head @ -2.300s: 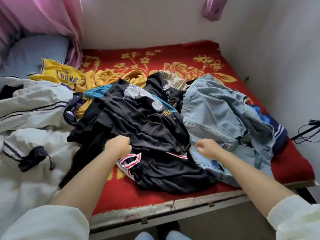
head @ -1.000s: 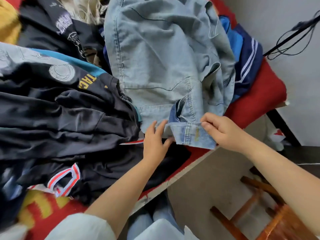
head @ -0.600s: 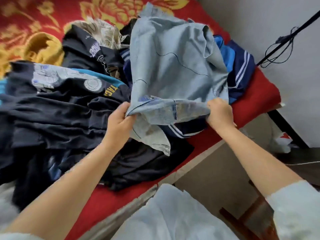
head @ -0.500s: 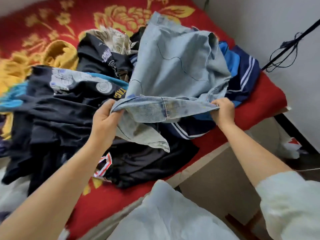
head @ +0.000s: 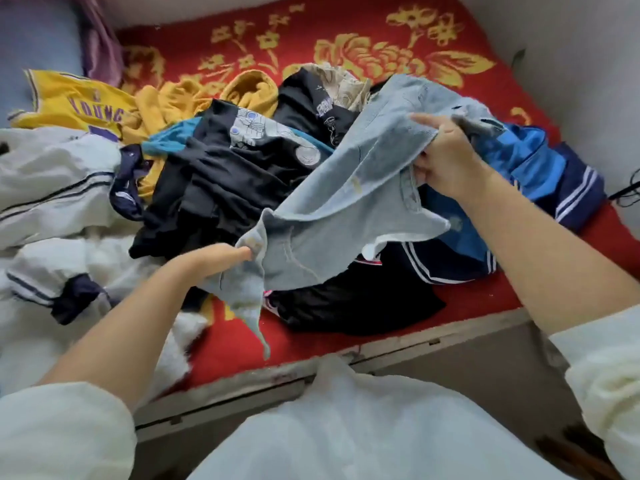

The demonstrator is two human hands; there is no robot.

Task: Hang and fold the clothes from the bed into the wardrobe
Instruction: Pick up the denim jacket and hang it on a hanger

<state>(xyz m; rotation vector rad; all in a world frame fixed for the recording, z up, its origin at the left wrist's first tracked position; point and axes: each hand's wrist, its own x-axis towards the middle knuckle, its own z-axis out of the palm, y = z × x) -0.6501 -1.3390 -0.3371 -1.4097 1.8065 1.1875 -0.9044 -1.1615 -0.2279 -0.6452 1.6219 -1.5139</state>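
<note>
Since a moment ago the denim garment (head: 349,188) is lifted higher off the pile and is stretched out between both hands, and the view takes in more of the bed (head: 346,39). Now the right hand (head: 446,161) grasps its upper edge, with the fingers curled over the cloth, above the blue striped garment (head: 540,174). The left hand (head: 218,261) pinches a lower corner of the denim, close to the front edge of the bed. One loose end of the denim hangs down from that corner. The denim is in the air over the black clothes (head: 221,188), which lie in the middle of the bed; a yellow jersey (head: 79,105) lies at the far left side of the bed.

I judge that the step is to take this one piece out for folding or hanging. To do it well, both hands should keep the edge tight, lift it clear so that it drags nothing from the pile, then find the waistband or the shoulders before folding.
</note>
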